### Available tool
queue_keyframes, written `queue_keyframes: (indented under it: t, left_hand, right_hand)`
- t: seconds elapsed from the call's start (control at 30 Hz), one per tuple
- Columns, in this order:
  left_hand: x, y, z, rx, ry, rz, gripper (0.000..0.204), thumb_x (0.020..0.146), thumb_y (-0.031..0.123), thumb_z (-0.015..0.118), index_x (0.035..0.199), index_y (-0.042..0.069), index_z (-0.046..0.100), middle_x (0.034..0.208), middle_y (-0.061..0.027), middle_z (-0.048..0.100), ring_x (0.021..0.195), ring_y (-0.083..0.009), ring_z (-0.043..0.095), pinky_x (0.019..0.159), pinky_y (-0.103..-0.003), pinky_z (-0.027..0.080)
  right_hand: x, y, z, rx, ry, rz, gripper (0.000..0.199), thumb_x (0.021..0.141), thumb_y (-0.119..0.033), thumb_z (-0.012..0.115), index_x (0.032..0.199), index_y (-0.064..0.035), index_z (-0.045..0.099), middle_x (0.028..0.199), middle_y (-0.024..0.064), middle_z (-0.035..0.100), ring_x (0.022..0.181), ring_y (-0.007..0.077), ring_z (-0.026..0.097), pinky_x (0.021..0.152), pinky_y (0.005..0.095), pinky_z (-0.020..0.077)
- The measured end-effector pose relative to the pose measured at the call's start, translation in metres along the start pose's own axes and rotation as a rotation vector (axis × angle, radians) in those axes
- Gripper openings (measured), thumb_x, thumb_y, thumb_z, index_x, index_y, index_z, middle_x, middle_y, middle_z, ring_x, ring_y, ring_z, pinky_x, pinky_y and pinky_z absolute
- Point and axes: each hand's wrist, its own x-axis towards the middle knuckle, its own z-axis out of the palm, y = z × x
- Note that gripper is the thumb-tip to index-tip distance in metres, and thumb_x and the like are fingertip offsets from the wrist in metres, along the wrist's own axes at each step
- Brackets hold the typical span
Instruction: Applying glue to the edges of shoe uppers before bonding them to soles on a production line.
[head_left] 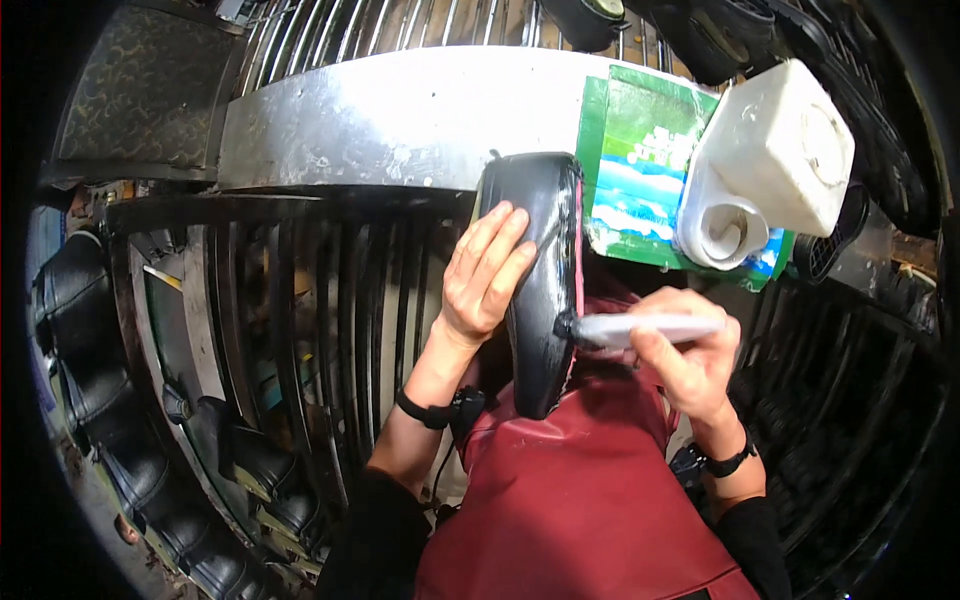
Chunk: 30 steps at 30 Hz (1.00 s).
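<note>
A black leather shoe (540,290), glossy in places, stands lengthwise between the metal table edge and my lap. Pink shows along its right edge. From the left side, my left hand (485,270) grips it, fingers laid over the leather and thumb out of sight. My right hand (690,355) is closed round the pale handle of a brush (640,329), slightly blurred. The brush's dark tip touches the shoe's right edge near its lower half. A dark red apron (570,490) covers my lap below.
On the metal table (390,120) a green and blue sheet (640,140) lies under a white plastic container (785,140) with a cut-open cup (725,235). Several black shoes (110,370) line a rack at left. Dark metal bars (310,300) run below the table.
</note>
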Motion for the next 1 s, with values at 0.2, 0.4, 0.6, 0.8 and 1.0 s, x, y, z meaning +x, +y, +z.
queue_keyframes:
  t: [0.2, 0.4, 0.6, 0.8, 1.0]
  left_hand:
    - [0.006, 0.007, -0.004, 0.017, -0.004, 0.013, 0.030, 0.095, 0.004, 0.064, 0.125, -0.002, 0.066, 0.135, -0.0253, 0.069, 0.127, -0.0446, 0.067, 0.105, -0.052, 0.056]
    - [0.015, 0.018, -0.007, 0.074, -0.038, -0.028, 0.041, 0.091, 0.002, 0.062, 0.131, -0.004, 0.066, 0.138, -0.0256, 0.067, 0.130, -0.0436, 0.065, 0.110, -0.050, 0.053]
    - [0.037, 0.029, -0.014, 0.099, -0.102, -0.125, 0.043, 0.088, 0.000, 0.064, 0.131, -0.002, 0.067, 0.139, -0.0217, 0.068, 0.130, -0.0409, 0.065, 0.110, -0.048, 0.052]
    - [0.075, 0.027, -0.022, 0.009, -0.171, -0.240, 0.048, 0.083, -0.001, 0.067, 0.131, -0.001, 0.066, 0.133, -0.0226, 0.069, 0.127, -0.0417, 0.066, 0.109, -0.048, 0.052]
    - [0.118, 0.014, -0.032, -0.123, -0.258, -0.365, 0.051, 0.079, -0.005, 0.066, 0.130, -0.002, 0.065, 0.129, -0.0245, 0.069, 0.123, -0.0428, 0.066, 0.106, -0.046, 0.053]
  right_hand:
    - [-0.050, -0.015, 0.008, -0.157, -0.378, -0.481, 0.022, 0.081, 0.004, 0.080, 0.102, 0.0069, 0.076, 0.086, 0.0184, 0.075, 0.077, 0.0325, 0.077, 0.071, 0.0383, 0.0642]
    - [-0.035, -0.016, -0.007, 0.079, -0.074, -0.260, 0.019, 0.099, -0.009, 0.073, 0.104, 0.0087, 0.071, 0.097, 0.0190, 0.075, 0.073, 0.0221, 0.074, 0.062, 0.0324, 0.0593]
    - [-0.030, -0.038, -0.004, 0.002, 0.010, -0.327, 0.010, 0.087, 0.002, 0.076, 0.094, 0.0083, 0.072, 0.081, 0.0153, 0.075, 0.069, 0.0191, 0.072, 0.063, 0.0290, 0.0576]
    - [-0.012, -0.078, -0.019, -0.171, -0.188, -0.451, 0.022, 0.072, 0.001, 0.079, 0.093, 0.0041, 0.072, 0.089, 0.0197, 0.076, 0.078, 0.0297, 0.078, 0.070, 0.0376, 0.0634]
    - [0.026, -0.094, -0.026, -0.251, -0.108, -0.617, 0.024, 0.072, -0.017, 0.077, 0.088, -0.0012, 0.068, 0.088, 0.0168, 0.076, 0.077, 0.0270, 0.075, 0.070, 0.0353, 0.0541]
